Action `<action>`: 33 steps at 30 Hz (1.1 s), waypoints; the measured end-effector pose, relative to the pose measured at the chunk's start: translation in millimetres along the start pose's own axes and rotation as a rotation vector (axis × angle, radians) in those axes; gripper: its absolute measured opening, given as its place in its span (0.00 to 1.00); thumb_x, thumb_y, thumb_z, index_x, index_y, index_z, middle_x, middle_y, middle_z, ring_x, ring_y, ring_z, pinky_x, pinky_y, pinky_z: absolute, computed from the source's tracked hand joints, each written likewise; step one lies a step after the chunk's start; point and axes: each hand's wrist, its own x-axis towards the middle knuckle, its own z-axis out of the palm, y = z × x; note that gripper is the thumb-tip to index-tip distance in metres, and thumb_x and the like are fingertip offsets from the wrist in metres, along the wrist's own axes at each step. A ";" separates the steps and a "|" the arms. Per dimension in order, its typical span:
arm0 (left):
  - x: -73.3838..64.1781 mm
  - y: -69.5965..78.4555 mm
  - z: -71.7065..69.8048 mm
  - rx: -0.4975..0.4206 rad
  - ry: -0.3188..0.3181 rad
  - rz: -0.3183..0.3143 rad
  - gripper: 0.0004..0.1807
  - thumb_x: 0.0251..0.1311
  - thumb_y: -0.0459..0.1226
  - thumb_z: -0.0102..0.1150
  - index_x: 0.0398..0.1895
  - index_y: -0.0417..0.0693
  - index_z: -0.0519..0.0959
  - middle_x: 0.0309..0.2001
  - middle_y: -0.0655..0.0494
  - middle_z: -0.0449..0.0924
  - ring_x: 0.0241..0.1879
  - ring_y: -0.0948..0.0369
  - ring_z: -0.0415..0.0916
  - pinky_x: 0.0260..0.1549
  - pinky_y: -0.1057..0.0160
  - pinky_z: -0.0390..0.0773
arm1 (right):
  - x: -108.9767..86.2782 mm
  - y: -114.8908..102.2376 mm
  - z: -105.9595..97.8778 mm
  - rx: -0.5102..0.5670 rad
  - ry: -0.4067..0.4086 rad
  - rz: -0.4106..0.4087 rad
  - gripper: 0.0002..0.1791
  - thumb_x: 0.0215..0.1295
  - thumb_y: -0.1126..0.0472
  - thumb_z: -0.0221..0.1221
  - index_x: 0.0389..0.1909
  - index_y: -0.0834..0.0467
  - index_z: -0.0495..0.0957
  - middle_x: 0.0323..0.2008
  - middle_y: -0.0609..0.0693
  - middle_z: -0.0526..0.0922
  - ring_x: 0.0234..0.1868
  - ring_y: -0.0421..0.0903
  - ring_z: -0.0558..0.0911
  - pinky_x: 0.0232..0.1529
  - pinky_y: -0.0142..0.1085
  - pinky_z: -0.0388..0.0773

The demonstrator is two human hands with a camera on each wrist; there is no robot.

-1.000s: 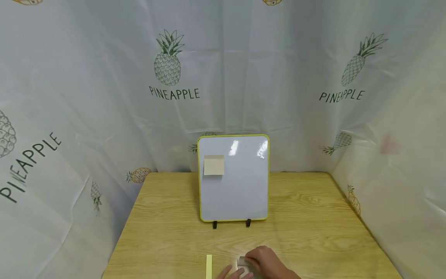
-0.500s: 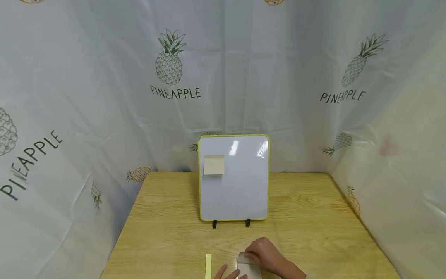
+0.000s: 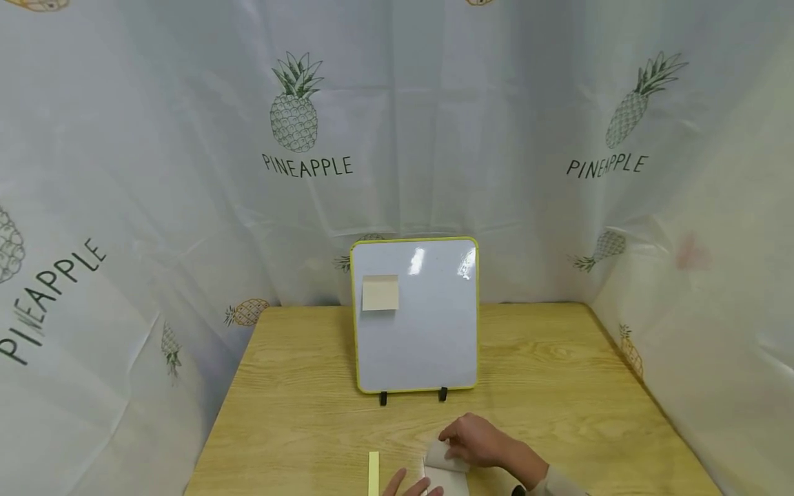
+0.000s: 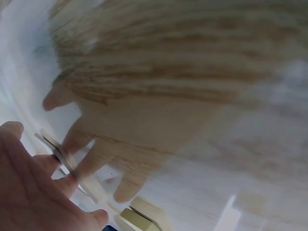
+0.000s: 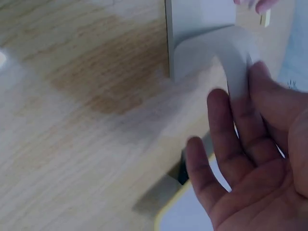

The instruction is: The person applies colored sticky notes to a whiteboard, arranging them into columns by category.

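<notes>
The right hand (image 3: 476, 441) pinches a pale sheet (image 3: 448, 457) between thumb and forefinger, its other fingers standing apart from the paper. The sheet bows up off a pad (image 3: 451, 481) of the same paper, which lies flat on the surface (image 3: 285, 420) just below those fingers and toward the person; which edge remains attached, I cannot tell. The left hand (image 3: 412, 486) is cut off by the head view's lower edge, but its fingers are spread and rest on the pad's left side, probably to keep it from rising with the pull. A pale yellow strip (image 3: 373, 474) lies near, to their left. Farther out, a yellow-rimmed whiteboard (image 3: 428, 344) stands on black feet (image 3: 382, 398), seemingly propped up to face the person, with a square note (image 3: 380, 294) on its upper left. A pineapple-print curtain (image 3: 465, 151) hangs behind.
</notes>
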 end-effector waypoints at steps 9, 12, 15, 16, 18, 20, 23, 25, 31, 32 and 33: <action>-0.6 3.1 6.7 -0.003 0.031 -0.017 0.34 0.70 0.61 0.44 0.76 0.64 0.60 0.69 0.63 0.70 0.64 0.63 0.73 0.54 0.48 0.73 | 4.2 -2.8 3.5 -0.079 0.061 0.051 0.15 0.65 0.66 0.62 0.18 0.54 0.78 0.16 0.38 0.73 0.20 0.27 0.62 0.22 0.21 0.62; 0.1 3.9 8.8 0.004 0.058 -0.013 0.33 0.70 0.60 0.44 0.75 0.63 0.62 0.68 0.63 0.71 0.63 0.63 0.74 0.51 0.47 0.75 | 4.4 -1.2 5.7 -0.139 0.122 0.043 0.15 0.63 0.69 0.62 0.17 0.53 0.80 0.15 0.38 0.75 0.18 0.27 0.60 0.21 0.21 0.59; 0.9 4.6 11.6 0.014 0.093 -0.018 0.31 0.70 0.59 0.44 0.74 0.63 0.64 0.67 0.63 0.73 0.61 0.63 0.76 0.50 0.47 0.75 | 5.5 2.5 8.4 -0.200 0.198 0.007 0.18 0.57 0.74 0.62 0.14 0.51 0.78 0.12 0.36 0.69 0.18 0.26 0.52 0.21 0.22 0.52; 1.1 4.7 12.8 0.023 0.108 -0.018 0.31 0.70 0.59 0.45 0.73 0.62 0.65 0.66 0.63 0.73 0.60 0.63 0.76 0.49 0.47 0.75 | 5.9 4.0 9.2 -0.214 0.227 -0.008 0.19 0.54 0.76 0.62 0.12 0.51 0.75 0.12 0.35 0.65 0.19 0.26 0.49 0.22 0.22 0.50; 1.1 5.3 14.7 0.028 0.122 -0.025 0.30 0.71 0.59 0.45 0.72 0.63 0.66 0.66 0.63 0.74 0.60 0.63 0.76 0.50 0.46 0.75 | 7.2 7.1 10.6 -0.230 0.275 -0.031 0.23 0.50 0.78 0.62 0.09 0.50 0.67 0.12 0.34 0.56 0.20 0.26 0.44 0.23 0.23 0.46; 0.8 6.0 16.5 0.035 0.127 -0.033 0.30 0.71 0.59 0.45 0.72 0.63 0.67 0.66 0.64 0.74 0.60 0.63 0.76 0.50 0.46 0.74 | 8.1 9.4 11.6 -0.216 0.301 -0.037 0.27 0.49 0.79 0.62 0.10 0.50 0.58 0.14 0.35 0.47 0.21 0.27 0.40 0.24 0.23 0.43; -0.1 7.1 18.4 0.027 0.119 -0.045 0.30 0.71 0.59 0.44 0.72 0.63 0.66 0.66 0.64 0.73 0.60 0.63 0.76 0.51 0.46 0.73 | 8.6 11.9 12.0 -0.172 0.305 -0.002 0.30 0.54 0.75 0.63 0.11 0.47 0.55 0.14 0.33 0.46 0.19 0.25 0.40 0.21 0.21 0.42; -0.8 7.8 20.0 0.026 0.117 -0.048 0.30 0.70 0.59 0.45 0.72 0.63 0.66 0.66 0.64 0.73 0.60 0.63 0.76 0.52 0.46 0.72 | 8.2 13.0 12.1 -0.124 0.291 0.030 0.30 0.58 0.72 0.63 0.11 0.47 0.56 0.13 0.32 0.46 0.17 0.25 0.40 0.20 0.21 0.43; -2.6 8.3 27.0 0.047 0.129 -0.028 0.29 0.71 0.58 0.44 0.71 0.63 0.68 0.66 0.63 0.74 0.60 0.62 0.76 0.54 0.46 0.71 | 7.0 17.5 12.4 -0.053 0.324 0.070 0.31 0.60 0.70 0.62 0.11 0.48 0.52 0.14 0.34 0.42 0.17 0.27 0.39 0.19 0.22 0.41; -2.9 8.1 28.5 0.051 0.139 -0.021 0.29 0.71 0.58 0.44 0.71 0.62 0.68 0.65 0.62 0.74 0.60 0.62 0.76 0.54 0.45 0.71 | 6.7 18.1 12.4 -0.053 0.339 0.071 0.31 0.60 0.70 0.62 0.12 0.49 0.51 0.15 0.35 0.42 0.18 0.28 0.38 0.20 0.23 0.40; -3.3 7.8 30.0 0.055 0.147 -0.015 0.29 0.71 0.58 0.44 0.71 0.62 0.68 0.65 0.62 0.74 0.59 0.62 0.76 0.54 0.45 0.71 | 6.5 18.8 12.6 -0.055 0.352 0.067 0.31 0.59 0.71 0.62 0.12 0.49 0.50 0.15 0.35 0.41 0.18 0.28 0.38 0.20 0.23 0.39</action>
